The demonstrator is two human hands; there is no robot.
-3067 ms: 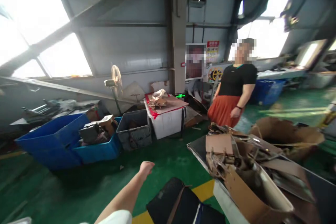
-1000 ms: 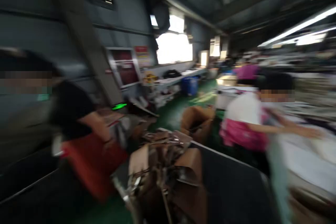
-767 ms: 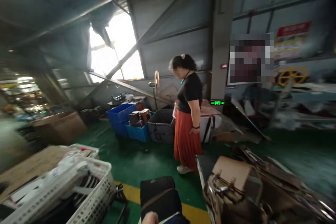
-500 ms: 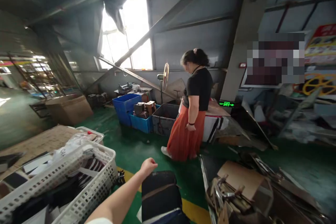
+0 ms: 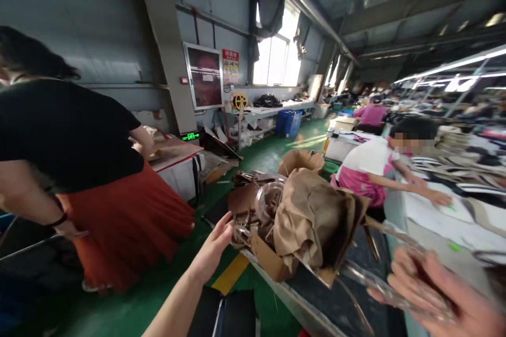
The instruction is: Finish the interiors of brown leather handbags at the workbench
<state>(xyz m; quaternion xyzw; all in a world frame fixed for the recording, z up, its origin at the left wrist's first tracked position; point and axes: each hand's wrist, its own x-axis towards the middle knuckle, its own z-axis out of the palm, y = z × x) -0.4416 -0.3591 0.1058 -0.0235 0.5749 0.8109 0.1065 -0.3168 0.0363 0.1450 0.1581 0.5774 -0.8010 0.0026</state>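
Cardboard scraps (image 5: 308, 216) beside open left hand (image 5: 211, 247); right hand (image 5: 435, 295) perhaps around plastic (image 5: 371, 281)

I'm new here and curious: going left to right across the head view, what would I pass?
Person in an orange skirt, left hand, heap of brown cardboard scraps, right hand.

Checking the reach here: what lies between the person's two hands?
In the head view, a heap of brown cardboard scraps on a dark table lies between the left hand and the blurred right hand.
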